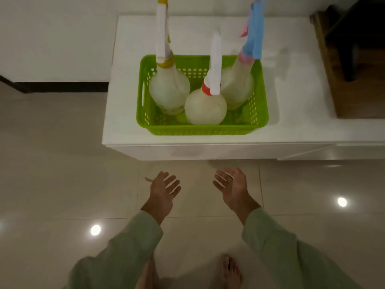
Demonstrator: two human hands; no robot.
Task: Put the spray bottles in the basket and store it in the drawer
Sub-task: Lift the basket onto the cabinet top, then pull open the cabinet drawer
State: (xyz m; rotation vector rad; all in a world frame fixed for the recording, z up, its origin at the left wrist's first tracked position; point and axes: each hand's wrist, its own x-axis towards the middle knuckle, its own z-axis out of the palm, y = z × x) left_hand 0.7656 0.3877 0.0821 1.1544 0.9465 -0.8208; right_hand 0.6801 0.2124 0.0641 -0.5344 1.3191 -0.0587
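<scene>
Now, three spray bottles stand upright in green basket on white cabinet top. Your left hand and right hand hang below, fingers spread, empty. Grip both short ends, lift level; tall bottles look tippy.

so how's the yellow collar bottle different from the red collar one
The yellow collar bottle stands at the back left of the green basket; the red collar bottle stands front centre. The yellow one's sprayer rises out of view; the red one's shows whole. Both are pale, round-bodied and upright.
</scene>
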